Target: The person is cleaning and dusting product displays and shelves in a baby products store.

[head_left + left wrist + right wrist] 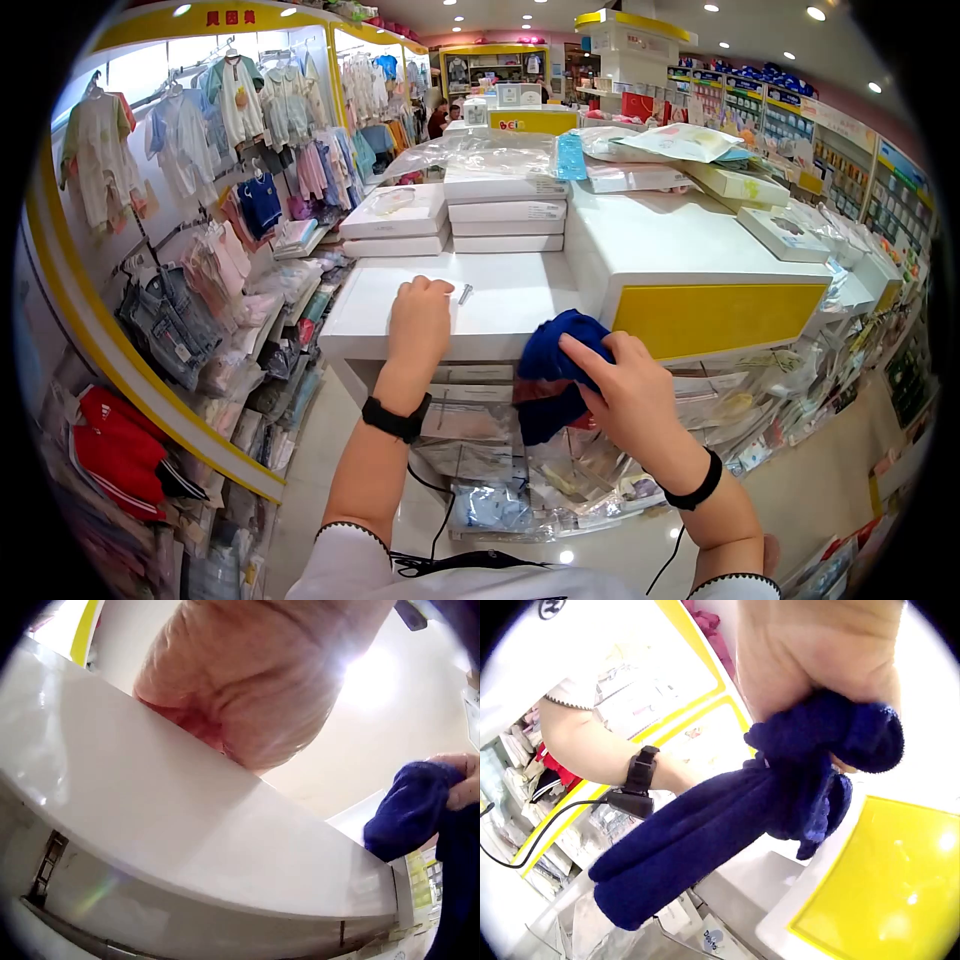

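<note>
My right hand (632,395) grips a pair of dark blue socks (697,836) at their bunched upper part, over the front edge of the white counter (370,300). In the right wrist view two long, rounded ends hang down side by side, and a stitched cuff shows by the palm. My left hand (420,318) rests on the counter top, back upward, its fingers loosely bent. Just to its right lies a small silvery item (466,293). The left wrist view shows the heel of that hand at the counter's edge; its fingertips are hidden there.
White flat boxes (507,215) are stacked at the back of the counter. A higher white block with a yellow panel (715,318) stands to the right, bearing bagged goods (685,143). Below hang several plastic packets (490,505). Racks of small clothes (240,100) line the left.
</note>
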Demonstrator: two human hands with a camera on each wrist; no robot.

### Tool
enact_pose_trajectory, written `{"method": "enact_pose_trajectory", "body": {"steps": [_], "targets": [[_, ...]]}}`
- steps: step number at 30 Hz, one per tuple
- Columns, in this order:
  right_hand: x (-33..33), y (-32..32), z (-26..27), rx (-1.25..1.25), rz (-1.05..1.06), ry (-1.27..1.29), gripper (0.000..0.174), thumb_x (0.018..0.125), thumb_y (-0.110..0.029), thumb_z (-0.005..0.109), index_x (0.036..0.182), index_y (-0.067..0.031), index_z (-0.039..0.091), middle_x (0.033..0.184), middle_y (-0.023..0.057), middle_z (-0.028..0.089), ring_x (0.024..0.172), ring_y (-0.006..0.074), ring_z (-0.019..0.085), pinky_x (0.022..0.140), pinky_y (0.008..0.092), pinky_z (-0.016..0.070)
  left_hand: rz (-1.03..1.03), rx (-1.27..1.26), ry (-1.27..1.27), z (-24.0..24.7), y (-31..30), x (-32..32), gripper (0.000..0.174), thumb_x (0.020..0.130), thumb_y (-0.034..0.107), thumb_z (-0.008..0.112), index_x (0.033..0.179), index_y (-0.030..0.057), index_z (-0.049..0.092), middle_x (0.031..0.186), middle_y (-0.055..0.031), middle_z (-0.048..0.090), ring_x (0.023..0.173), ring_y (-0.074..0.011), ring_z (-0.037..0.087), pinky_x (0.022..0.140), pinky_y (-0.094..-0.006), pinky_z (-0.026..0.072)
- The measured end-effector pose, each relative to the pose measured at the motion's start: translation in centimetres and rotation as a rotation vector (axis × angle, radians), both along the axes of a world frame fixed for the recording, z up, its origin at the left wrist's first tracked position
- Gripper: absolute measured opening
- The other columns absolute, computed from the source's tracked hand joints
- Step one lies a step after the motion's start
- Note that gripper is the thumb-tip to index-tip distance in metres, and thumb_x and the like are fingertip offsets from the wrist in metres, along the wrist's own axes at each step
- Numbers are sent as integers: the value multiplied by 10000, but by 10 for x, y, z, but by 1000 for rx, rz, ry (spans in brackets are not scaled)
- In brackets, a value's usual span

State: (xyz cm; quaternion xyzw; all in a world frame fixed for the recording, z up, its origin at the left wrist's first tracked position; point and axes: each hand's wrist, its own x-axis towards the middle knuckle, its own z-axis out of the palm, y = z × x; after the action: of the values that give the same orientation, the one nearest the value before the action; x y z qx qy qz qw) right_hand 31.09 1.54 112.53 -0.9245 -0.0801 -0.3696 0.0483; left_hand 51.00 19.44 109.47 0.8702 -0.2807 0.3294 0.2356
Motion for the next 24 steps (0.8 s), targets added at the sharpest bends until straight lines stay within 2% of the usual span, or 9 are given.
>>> {"method": "enact_pose_trajectory", "body": {"steps": [1,6,9,16,19,21,23,24], "targets": [[-5,-4,2,-1,10,-36,538,608,-82,667,1123,-191,555,832,87,498,760,252,523,601,335,457,13,-20,-22,-2,-1,-1,123,776,54,543,869,43,622,883,-116,560,854,-285,514,755,-366,436],[1,-54,-12,-217,-80,-176,485,657,-60,532,1112,-223,572,848,86,499,711,220,500,577,306,431,-5,-120,-113,-2,-8,-18,111,766,42,541,840,34,624,894,-110,571,849,-293,514,743,-371,433],[-1,-79,-17,-308,-50,-228,502,657,-65,541,1128,-238,562,857,75,503,722,210,493,595,302,417,-44,-144,-136,-7,-13,-24,104,756,28,542,822,20,622,891,-117,580,844,-299,512,758,-365,420],[-27,-135,-12,-370,-168,-208,428,693,-94,511,1087,-242,587,839,63,509,740,210,506,618,306,423,-7,-101,-146,-8,-28,-27,87,748,41,555,802,23,621,869,-124,582,831,-312,514,743,-376,421],[-41,-150,-10,-260,-207,-228,459,644,-48,573,1065,-229,601,818,65,509,728,224,513,608,313,436,103,-28,-179,-4,-35,-33,102,746,52,562,833,29,611,848,-129,577,818,-311,514,726,-377,422],[-57,-146,-5,-109,-181,-261,516,597,9,621,1066,-206,605,855,85,524,763,250,529,653,321,450,204,23,-220,2,-42,-40,122,746,58,565,859,31,600,837,-130,574,813,-310,512,717,-375,422],[-74,-147,1,-4,-131,-347,537,588,34,631,1072,-198,603,887,95,534,796,266,537,687,321,454,153,41,-182,1,-46,-37,129,782,90,545,894,42,586,782,-140,578,770,-317,522,679,-383,427],[-82,-151,3,91,-84,-370,532,603,59,630,1086,-163,596,920,115,536,840,281,540,722,323,452,150,33,-149,2,-50,-36,128,793,99,537,898,44,586,766,-144,578,757,-320,525,670,-388,428]]}}
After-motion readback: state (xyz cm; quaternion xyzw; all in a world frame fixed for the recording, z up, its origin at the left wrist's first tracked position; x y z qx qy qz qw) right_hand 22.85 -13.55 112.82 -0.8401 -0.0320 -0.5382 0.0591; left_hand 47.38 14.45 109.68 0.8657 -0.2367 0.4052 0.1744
